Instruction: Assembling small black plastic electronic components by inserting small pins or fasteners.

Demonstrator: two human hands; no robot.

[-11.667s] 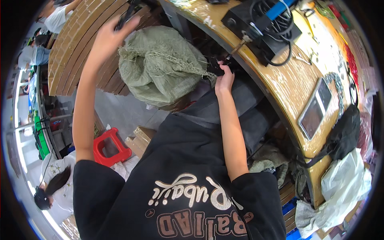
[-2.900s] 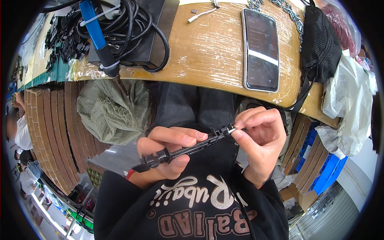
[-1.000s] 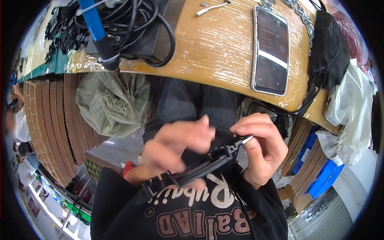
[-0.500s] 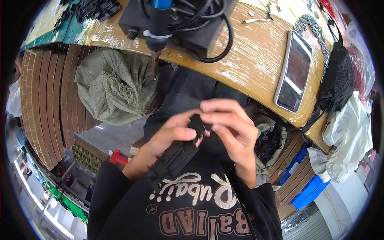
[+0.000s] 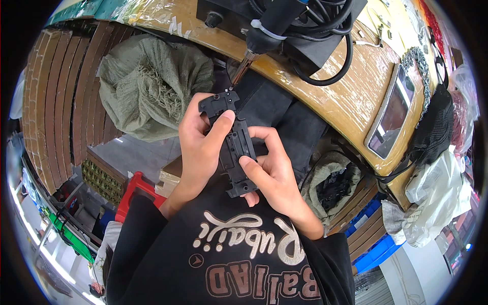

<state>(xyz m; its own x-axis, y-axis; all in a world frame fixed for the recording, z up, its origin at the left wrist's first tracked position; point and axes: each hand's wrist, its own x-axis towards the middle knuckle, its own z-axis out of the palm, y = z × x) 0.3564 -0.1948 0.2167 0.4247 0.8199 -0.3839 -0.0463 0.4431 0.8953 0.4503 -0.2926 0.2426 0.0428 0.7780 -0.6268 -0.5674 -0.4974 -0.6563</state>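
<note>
A long black plastic part (image 5: 236, 145) with small holes and stepped edges lies between my two hands above my lap. My left hand (image 5: 198, 140) grips its far half, the thumb pressed on top. My right hand (image 5: 272, 173) pinches the near half, thumb on the upper face and fingers round the side and beneath. The far end of the part is at the tip of a soldering iron (image 5: 259, 38), which points down over the table edge; whether the two touch I cannot tell. Its dark handle has a white tie round it.
On the wrapped wooden table (image 5: 310, 96) stand a dark box (image 5: 305, 56) with coiled cable and a phone (image 5: 391, 114). A grey-green sack (image 5: 152, 86) bulges at the left, beside stacked brown boards (image 5: 61, 112). An open sack (image 5: 333, 183) of black pieces stands at the right; a red stool (image 5: 137, 193) is lower left.
The black part has been turned and raised toward the iron's tip, its flat holed face now up. My right hand has come down to its near end. The view has shifted, too.
</note>
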